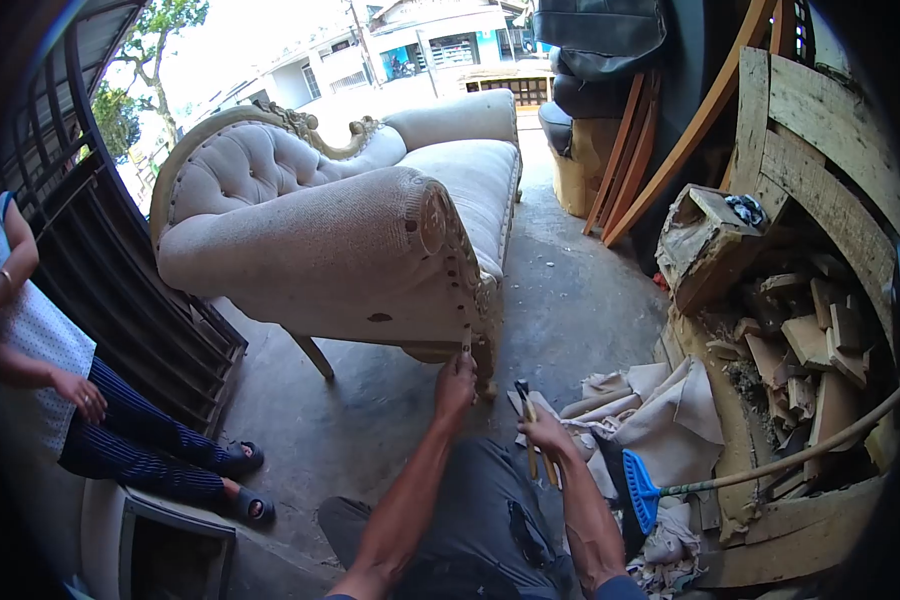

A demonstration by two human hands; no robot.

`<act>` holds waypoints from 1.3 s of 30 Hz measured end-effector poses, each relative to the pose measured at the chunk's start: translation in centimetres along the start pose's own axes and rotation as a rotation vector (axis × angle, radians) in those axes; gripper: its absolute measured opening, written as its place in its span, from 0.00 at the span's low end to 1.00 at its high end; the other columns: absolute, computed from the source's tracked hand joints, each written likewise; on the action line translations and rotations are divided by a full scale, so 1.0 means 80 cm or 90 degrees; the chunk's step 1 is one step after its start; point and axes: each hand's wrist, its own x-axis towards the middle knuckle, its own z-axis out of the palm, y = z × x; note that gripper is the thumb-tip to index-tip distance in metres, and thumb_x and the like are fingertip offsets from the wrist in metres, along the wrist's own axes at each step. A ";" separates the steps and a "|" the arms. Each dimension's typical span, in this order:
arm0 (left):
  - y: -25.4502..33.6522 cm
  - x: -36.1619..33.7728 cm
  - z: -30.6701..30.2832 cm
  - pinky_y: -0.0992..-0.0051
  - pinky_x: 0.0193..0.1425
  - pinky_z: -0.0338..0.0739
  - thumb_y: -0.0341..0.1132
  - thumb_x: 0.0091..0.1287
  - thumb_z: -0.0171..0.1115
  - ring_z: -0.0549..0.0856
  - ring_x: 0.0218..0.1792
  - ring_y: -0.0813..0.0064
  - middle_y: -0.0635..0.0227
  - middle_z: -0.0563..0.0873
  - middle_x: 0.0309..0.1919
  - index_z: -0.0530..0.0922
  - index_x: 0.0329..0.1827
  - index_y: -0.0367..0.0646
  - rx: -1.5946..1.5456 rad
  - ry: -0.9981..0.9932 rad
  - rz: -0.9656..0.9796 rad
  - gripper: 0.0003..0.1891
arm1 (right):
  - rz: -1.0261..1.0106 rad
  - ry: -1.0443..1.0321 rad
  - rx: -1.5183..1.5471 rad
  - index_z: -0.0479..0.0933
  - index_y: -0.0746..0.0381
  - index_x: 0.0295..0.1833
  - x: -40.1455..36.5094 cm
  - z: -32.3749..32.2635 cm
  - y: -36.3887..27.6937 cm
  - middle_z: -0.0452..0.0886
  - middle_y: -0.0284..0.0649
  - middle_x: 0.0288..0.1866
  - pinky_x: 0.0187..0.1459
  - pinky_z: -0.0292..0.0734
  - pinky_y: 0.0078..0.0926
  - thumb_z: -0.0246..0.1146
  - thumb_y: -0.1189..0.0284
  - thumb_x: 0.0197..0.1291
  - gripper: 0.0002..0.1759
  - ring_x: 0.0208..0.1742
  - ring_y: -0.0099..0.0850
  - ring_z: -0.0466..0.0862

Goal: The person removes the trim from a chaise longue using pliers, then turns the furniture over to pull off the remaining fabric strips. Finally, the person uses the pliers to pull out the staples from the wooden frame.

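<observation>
While L hand (457, 385) is by sofa (315, 235), R hand (545, 430) part-hides tools (522, 388).

Floor (580, 300) open between sofa (300, 240) and wood scraps (800, 350); fabric pile (675, 410), blue broom (640, 490) block low right

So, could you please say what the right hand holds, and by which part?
The right hand grips a dark-headed tool partway along its handle; exact type unclear.

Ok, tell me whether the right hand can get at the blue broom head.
Probably yes: the blue broom head is close beside the right forearm, seemingly unobstructed, though the right hand already holds tools.
</observation>
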 end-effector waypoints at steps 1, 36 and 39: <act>0.015 0.001 -0.003 0.75 0.23 0.66 0.47 0.81 0.48 0.72 0.23 0.85 0.79 0.70 0.22 0.74 0.36 0.48 0.060 0.011 -0.015 0.16 | -0.013 -0.052 0.002 0.76 0.61 0.58 -0.001 0.002 -0.039 0.82 0.40 0.45 0.50 0.77 0.35 0.67 0.70 0.60 0.21 0.46 0.32 0.81; 0.031 -0.059 -0.033 0.67 0.40 0.75 0.45 0.78 0.49 0.82 0.34 0.70 0.61 0.84 0.34 0.81 0.50 0.38 0.314 0.044 0.119 0.19 | -0.281 0.054 0.100 0.68 0.64 0.66 0.033 0.076 -0.099 0.83 0.49 0.51 0.59 0.75 0.36 0.61 0.70 0.65 0.25 0.57 0.39 0.82; 0.052 -0.070 -0.020 0.64 0.45 0.75 0.45 0.78 0.49 0.84 0.36 0.64 0.55 0.85 0.34 0.80 0.46 0.36 0.312 0.066 0.118 0.19 | -0.333 0.041 0.014 0.71 0.66 0.63 0.028 0.054 -0.145 0.83 0.44 0.49 0.59 0.74 0.33 0.60 0.70 0.64 0.23 0.55 0.31 0.79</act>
